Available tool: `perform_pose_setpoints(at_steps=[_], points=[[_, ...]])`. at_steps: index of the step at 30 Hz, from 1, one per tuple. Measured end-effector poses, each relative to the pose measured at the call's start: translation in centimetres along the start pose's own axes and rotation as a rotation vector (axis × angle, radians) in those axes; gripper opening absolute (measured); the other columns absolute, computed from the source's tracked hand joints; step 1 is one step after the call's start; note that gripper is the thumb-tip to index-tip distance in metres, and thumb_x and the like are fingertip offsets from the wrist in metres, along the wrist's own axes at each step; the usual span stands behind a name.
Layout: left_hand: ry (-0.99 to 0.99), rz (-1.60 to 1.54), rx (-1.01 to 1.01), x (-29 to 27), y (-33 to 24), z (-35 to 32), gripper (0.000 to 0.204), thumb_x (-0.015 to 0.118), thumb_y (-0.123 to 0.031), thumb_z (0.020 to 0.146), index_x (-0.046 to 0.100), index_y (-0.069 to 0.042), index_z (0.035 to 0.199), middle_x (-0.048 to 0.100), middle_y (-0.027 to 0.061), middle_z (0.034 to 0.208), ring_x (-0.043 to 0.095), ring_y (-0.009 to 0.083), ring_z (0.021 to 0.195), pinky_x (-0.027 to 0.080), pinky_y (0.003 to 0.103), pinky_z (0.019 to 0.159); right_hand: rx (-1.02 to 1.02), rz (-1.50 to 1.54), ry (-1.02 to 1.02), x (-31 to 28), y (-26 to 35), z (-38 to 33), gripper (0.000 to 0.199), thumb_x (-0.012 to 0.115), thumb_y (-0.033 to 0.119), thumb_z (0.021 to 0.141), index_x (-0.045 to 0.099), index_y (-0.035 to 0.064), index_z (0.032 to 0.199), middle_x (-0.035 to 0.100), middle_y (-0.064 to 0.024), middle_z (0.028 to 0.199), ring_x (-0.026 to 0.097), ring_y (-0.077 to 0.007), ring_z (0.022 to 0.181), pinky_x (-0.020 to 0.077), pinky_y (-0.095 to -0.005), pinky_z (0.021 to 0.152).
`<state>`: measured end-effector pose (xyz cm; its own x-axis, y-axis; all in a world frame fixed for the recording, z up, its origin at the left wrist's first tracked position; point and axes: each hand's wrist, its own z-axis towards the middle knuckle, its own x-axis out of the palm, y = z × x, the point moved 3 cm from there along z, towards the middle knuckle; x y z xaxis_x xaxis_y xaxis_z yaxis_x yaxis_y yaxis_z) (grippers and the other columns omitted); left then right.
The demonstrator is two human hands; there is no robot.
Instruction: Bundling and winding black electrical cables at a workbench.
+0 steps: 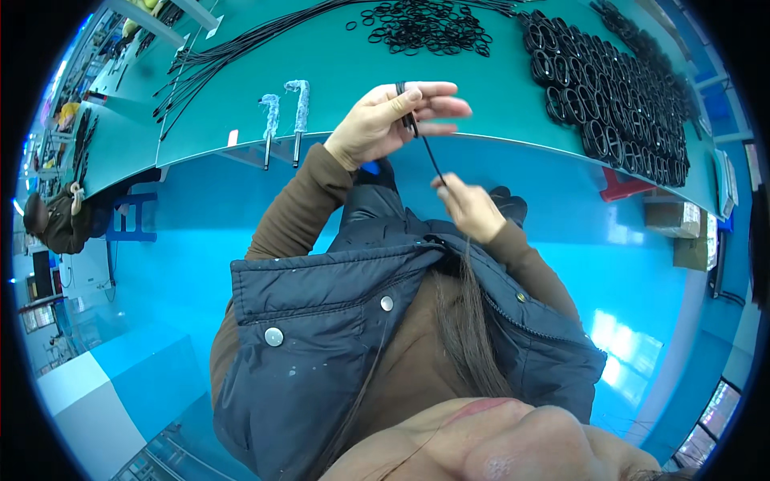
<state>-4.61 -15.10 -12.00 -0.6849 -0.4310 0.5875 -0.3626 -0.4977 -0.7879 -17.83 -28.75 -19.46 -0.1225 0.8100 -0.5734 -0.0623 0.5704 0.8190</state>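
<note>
The left hand (391, 120) is raised at the near edge of the teal worktable (337, 72), its fingers spread and stretched out to the right, with the thumb pressing a small coil of thin black cable (405, 100) against the index finger. From that pinch the loose end of the cable runs down and to the right to the right hand (468, 207), which sits lower and nearer the body, fingers curled closed around the strand with thumb and forefinger nipping it.

Beyond the left hand's fingertips, farther onto the table, lies a loose scatter of small black rubber rings (425, 28). To the right of both hands, a dense pile of wound black cable coils (618, 96) runs along the table. To the left of the left hand's wrist, two slim metal tools with pale blue-white wrapped handles (285, 116) lie side by side near the table edge, and beyond them a bundle of long straight black cables (241, 48) fans across the surface. Far off to the left, another person in a brown top (56, 220) sits at a separate bench.
</note>
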Motion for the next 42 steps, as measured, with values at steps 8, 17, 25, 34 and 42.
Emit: perform_pose_setpoints(at_steps=[8, 17, 25, 34, 42], points=[[0.331, 0.409, -0.316, -0.2, 4.0, -2.3, 0.048, 0.045, -0.030, 0.101, 0.049, 0.009, 0.127, 0.063, 0.0276, 0.109, 0.070, 0.0294, 0.089, 0.058, 0.031, 0.081, -0.374, -0.049, -0.113, -8.0, 5.5, 3.2, 0.004, 0.064, 0.008, 0.083, 0.063, 0.0039, 0.085, 0.060, -0.0070, 0.067, 0.051, -0.0171, 0.051, 0.0425, -0.0276, 0.049], [0.443, -0.164, -0.538, 1.9, 4.3, -3.1, 0.048, 0.045, -0.029, 0.101, 0.047, 0.011, 0.128, 0.060, 0.0300, 0.115, 0.070, 0.0298, 0.089, 0.059, 0.031, 0.078, -0.138, 0.660, 0.011, -3.1, -1.8, 4.7, 0.010, 0.059, 0.011, 0.089, 0.065, 0.0058, 0.084, 0.057, 0.0007, 0.065, 0.045, -0.0065, 0.054, 0.0367, -0.0195, 0.049], [0.096, -0.143, -0.020, -1.2, 1.6, 0.0, 0.051, 0.045, -0.028, 0.100, 0.040, 0.009, 0.135, 0.053, 0.0288, 0.128, 0.061, 0.0350, 0.110, 0.053, 0.040, 0.093, 0.167, 0.495, -0.013, 0.5, -3.0, -0.2, 0.017, 0.053, 0.015, 0.094, 0.065, 0.0053, 0.086, 0.057, -0.0011, 0.065, 0.043, -0.0082, 0.052, 0.0356, -0.0209, 0.048], [0.074, 0.281, -0.223, -4.1, 5.1, -2.5, 0.043, 0.047, -0.021, 0.100, 0.045, 0.008, 0.131, 0.060, 0.0256, 0.119, 0.064, 0.0321, 0.105, 0.055, 0.033, 0.088, -0.269, 0.008, -0.177, -7.2, 4.5, 0.5, 0.003, 0.062, 0.005, 0.085, 0.064, 0.0024, 0.085, 0.060, -0.0047, 0.068, 0.045, -0.0138, 0.049, 0.0381, -0.0268, 0.048], [0.397, -0.134, -0.460, 1.4, 3.6, -3.1, 0.043, 0.046, -0.024, 0.101, 0.048, 0.008, 0.129, 0.063, 0.0246, 0.113, 0.066, 0.0318, 0.101, 0.056, 0.032, 0.085, -0.069, 0.599, -0.112, -1.9, -2.4, 4.3, 0.016, 0.055, 0.014, 0.094, 0.066, 0.0054, 0.087, 0.055, -0.0012, 0.062, 0.042, -0.0097, 0.050, 0.0345, -0.0234, 0.047]])
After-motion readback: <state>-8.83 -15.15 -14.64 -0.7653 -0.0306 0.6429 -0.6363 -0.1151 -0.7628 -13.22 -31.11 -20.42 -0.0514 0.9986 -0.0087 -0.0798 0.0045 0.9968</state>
